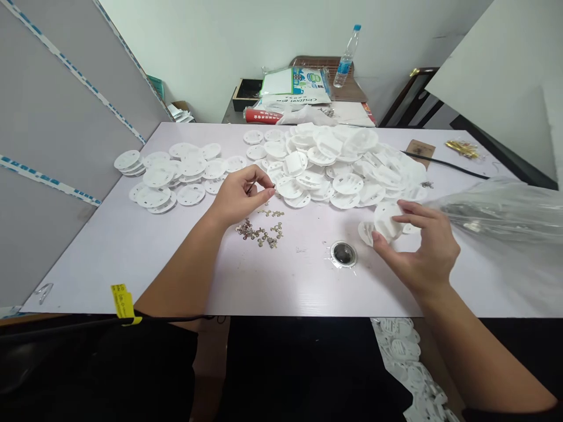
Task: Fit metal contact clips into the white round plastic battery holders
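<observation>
My left hand [240, 198] is closed in a pinch above the table, thumb against forefinger. A tiny dark bit shows at its fingertips, too small to name. Just below lie loose small metal pieces [250, 230], some silvery and some brassy. My right hand [426, 249] grips a round white plastic disc [386, 218] by its edge, between thumb and fingers, tilted up. Another white disc [365, 233] lies behind the thumb. Beyond both hands spreads a large heap of similar white discs [347, 183], several with slots. More discs [191, 194] lie in overlapping stacks at the left.
A round dark grommet [343, 254] is set into the white table [281, 287]. At right rests a clear plastic bag [505, 211]; a black cable [448, 163] runs behind it. A water bottle [346, 61] stands beyond the table. More discs [402, 349] sit below the front edge.
</observation>
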Motion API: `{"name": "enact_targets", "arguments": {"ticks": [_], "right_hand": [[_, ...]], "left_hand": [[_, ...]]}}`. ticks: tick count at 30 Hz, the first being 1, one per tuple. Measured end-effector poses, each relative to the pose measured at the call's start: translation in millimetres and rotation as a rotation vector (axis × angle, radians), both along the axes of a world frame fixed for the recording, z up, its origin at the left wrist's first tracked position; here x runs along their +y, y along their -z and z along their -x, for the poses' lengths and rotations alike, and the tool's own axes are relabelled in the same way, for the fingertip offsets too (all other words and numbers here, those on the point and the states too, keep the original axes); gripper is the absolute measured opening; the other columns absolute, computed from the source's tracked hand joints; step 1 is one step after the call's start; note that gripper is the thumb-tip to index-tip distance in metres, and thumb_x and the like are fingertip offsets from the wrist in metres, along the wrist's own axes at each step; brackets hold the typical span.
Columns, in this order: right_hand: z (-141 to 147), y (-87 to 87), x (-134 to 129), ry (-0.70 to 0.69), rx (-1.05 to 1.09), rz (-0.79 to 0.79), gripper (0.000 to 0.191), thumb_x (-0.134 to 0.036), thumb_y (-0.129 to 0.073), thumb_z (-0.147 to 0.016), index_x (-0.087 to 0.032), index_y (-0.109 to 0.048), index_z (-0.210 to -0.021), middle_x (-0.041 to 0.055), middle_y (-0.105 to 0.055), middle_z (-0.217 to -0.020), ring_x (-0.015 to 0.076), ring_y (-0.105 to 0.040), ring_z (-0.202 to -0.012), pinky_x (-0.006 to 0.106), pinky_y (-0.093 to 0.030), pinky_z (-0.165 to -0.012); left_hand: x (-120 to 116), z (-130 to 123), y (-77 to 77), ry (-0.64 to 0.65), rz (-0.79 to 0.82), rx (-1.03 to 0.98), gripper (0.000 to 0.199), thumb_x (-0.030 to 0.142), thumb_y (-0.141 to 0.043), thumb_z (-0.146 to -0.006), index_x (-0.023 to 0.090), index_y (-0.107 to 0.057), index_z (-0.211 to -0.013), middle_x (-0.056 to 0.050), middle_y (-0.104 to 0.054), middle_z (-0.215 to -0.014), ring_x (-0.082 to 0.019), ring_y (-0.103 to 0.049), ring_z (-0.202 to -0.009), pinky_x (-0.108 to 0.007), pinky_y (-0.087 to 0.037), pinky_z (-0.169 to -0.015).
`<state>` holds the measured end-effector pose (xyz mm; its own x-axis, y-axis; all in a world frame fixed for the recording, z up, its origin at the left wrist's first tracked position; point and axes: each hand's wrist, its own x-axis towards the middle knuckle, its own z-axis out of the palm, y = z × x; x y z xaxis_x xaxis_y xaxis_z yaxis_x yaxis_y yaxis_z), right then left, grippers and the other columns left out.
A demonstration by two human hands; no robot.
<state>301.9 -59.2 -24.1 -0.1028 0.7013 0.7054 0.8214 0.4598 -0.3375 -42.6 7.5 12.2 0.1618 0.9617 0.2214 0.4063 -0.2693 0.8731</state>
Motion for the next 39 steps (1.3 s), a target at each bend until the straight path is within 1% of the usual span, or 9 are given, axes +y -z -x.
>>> {"name": "enact_targets", "arguments": {"ticks": [2, 3, 6, 9, 13, 18, 24, 31, 39], "right_hand": [[15.6, -8.9, 3.2, -0.145, 0.318, 0.070, 0.033, -0.033, -0.075, -0.080, -0.026, -0.053, -0.103, 0.0151, -0.063, -0.124, 0.0339, -0.061, -0.122, 0.053, -0.052, -0.098], [25.9, -12.7, 5.9, -0.230, 0.513, 0.193, 0.030, -0.037, -0.071, -0.083, -0.026, -0.051, -0.104, 0.0136, -0.063, -0.123, 0.0327, -0.062, -0.121, 0.052, -0.055, -0.095], [62.8, -18.8, 18.1, -0.463, 0.947, 0.604, 0.031, -0.048, -0.062, -0.086, -0.027, -0.047, -0.102, 0.0098, -0.066, -0.112, 0.0300, -0.071, -0.101, 0.047, -0.059, -0.076], [98.7, -15.8, 35.4, -0.651, 1.151, 0.790, 0.032, -0.051, -0.062, -0.088, -0.024, -0.051, -0.102, 0.0064, -0.068, -0.105, 0.0258, -0.071, -0.095, 0.044, -0.061, -0.079], [125.9, -2.4, 54.1, -0.632, 1.284, 0.973, 0.038, -0.057, -0.050, -0.094, -0.021, -0.055, -0.103, 0.0067, -0.069, -0.097, 0.0235, -0.070, -0.082, 0.044, -0.061, -0.079], [120.6, 5.3, 54.2, -0.620, 1.225, 0.892, 0.038, -0.059, -0.054, -0.095, -0.024, -0.054, -0.109, 0.0039, -0.070, -0.093, 0.0219, -0.069, -0.080, 0.041, -0.058, -0.077], [109.1, 1.7, 51.2, -0.511, 1.008, 0.932, 0.036, -0.056, -0.056, -0.095, -0.025, -0.058, -0.115, 0.0010, -0.066, -0.080, 0.0201, -0.065, -0.074, 0.033, -0.051, -0.065], [105.6, 6.4, 50.5, -0.508, 0.971, 0.805, 0.033, -0.050, -0.064, -0.093, -0.027, -0.061, -0.117, 0.0015, -0.066, -0.098, 0.0157, -0.060, -0.081, 0.030, -0.048, -0.071], [105.3, 2.8, 45.8, -0.434, 0.876, 0.706, 0.033, -0.047, -0.065, -0.093, -0.030, -0.064, -0.120, 0.0022, -0.065, -0.100, 0.0157, -0.055, -0.074, 0.034, -0.048, -0.072]], "left_hand": [[0.2, -3.2, 1.3, 0.011, 0.033, -0.075, 0.030, 0.037, -0.076, -0.079, 0.020, -0.066, -0.102, -0.004, -0.067, -0.096, -0.005, -0.043, -0.054, -0.025, -0.035, -0.054], [0.4, -5.1, 2.2, 0.014, 0.059, -0.095, 0.034, 0.038, -0.076, -0.080, 0.020, -0.067, -0.106, -0.006, -0.068, -0.098, -0.007, -0.050, -0.057, -0.025, -0.037, -0.055], [1.2, -10.6, 6.8, 0.007, 0.130, -0.135, 0.034, 0.040, -0.077, -0.080, 0.019, -0.071, -0.105, -0.007, -0.068, -0.086, -0.013, -0.060, -0.070, -0.025, -0.040, -0.057], [2.1, -14.5, 11.2, 0.012, 0.155, -0.230, 0.034, 0.041, -0.080, -0.078, 0.018, -0.070, -0.101, -0.007, -0.068, -0.087, -0.011, -0.056, -0.065, -0.024, -0.038, -0.055], [1.3, -16.8, 13.0, 0.032, 0.214, -0.300, 0.034, 0.044, -0.081, -0.077, 0.018, -0.066, -0.093, -0.002, -0.062, -0.077, -0.006, -0.040, -0.053, -0.023, -0.030, -0.048], [-3.5, -23.7, 11.9, 0.049, 0.289, -0.264, 0.031, 0.045, -0.080, -0.079, 0.021, -0.065, -0.091, 0.004, -0.044, -0.058, -0.007, -0.030, -0.050, -0.023, -0.022, -0.048], [-9.0, -35.2, 10.7, 0.027, 0.385, -0.264, 0.033, 0.047, -0.083, -0.074, 0.021, -0.068, -0.087, 0.003, -0.046, -0.056, -0.007, -0.033, -0.049, -0.024, -0.024, -0.047], [-13.6, -38.8, 9.0, 0.013, 0.402, -0.224, 0.034, 0.048, -0.085, -0.072, 0.020, -0.073, -0.086, 0.005, -0.038, -0.052, -0.006, -0.028, -0.048, -0.024, -0.024, -0.046], [-14.4, -41.4, 10.9, 0.017, 0.382, -0.194, 0.032, 0.049, -0.083, -0.073, 0.021, -0.073, -0.086, 0.004, -0.036, -0.052, -0.007, -0.028, -0.048, -0.024, -0.023, -0.046]]}}
